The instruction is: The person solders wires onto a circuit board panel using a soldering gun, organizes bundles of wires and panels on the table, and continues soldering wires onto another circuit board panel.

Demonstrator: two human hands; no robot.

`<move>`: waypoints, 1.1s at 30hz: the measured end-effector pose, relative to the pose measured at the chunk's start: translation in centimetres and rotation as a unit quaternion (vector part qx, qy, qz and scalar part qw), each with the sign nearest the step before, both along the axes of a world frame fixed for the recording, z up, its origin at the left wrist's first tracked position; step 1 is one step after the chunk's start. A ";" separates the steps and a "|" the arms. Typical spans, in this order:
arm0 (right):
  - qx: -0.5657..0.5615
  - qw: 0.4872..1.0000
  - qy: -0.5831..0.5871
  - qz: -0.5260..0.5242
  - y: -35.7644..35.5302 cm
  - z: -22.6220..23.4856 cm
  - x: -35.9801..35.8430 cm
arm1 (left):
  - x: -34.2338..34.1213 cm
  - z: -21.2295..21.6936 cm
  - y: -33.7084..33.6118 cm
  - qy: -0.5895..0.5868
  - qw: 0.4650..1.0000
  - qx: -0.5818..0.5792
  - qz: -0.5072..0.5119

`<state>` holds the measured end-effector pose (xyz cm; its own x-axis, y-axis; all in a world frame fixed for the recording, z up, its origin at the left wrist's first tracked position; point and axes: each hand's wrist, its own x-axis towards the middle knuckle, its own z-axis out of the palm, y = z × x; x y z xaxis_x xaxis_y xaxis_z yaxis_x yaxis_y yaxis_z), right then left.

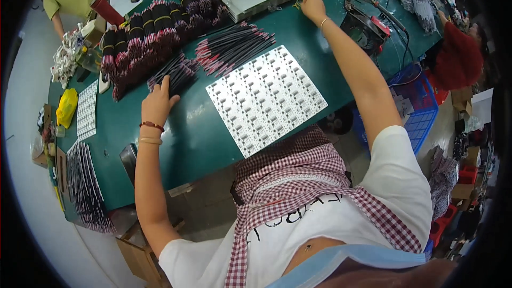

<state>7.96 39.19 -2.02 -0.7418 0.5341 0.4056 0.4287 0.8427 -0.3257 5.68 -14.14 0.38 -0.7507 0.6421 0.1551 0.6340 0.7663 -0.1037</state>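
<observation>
On our green surface (186,149), tied bundles of dark wires (146,32) lie beyond our left grip (157,102). The white circuit-board sheet (266,98) lies flat to its right, apart from both hands. That left grip, fingers extended and thumb apart, reaches the near edge of a small pile of loose wires (182,72), clasping nothing visible. Our right grip (313,8) curls at the yellow bands (298,3); we cannot tell whether it holds them.
</observation>
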 end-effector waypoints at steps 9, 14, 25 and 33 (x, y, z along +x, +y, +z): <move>-0.066 0.994 -0.006 -0.086 -2.8 -0.7 -1.5 | 0.6 -0.2 -1.3 0.101 0.993 0.021 -0.049; 0.018 1.000 0.007 0.014 -1.6 -1.5 -2.2 | 0.1 0.5 -0.7 0.023 0.998 0.002 -0.061; 0.006 0.990 -0.067 -0.124 9.8 6.4 -6.8 | 7.5 6.7 -5.0 -0.056 0.983 0.169 -0.034; 0.082 0.968 -0.235 -0.009 16.2 2.1 -8.6 | 9.9 6.7 -7.9 -0.086 0.948 0.276 0.131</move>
<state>-0.69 55.44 0.06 -0.8563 0.5056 0.1055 0.5122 0.8575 0.0479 15.60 -22.00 7.06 -0.9180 0.2859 0.2748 0.3852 0.8075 0.4467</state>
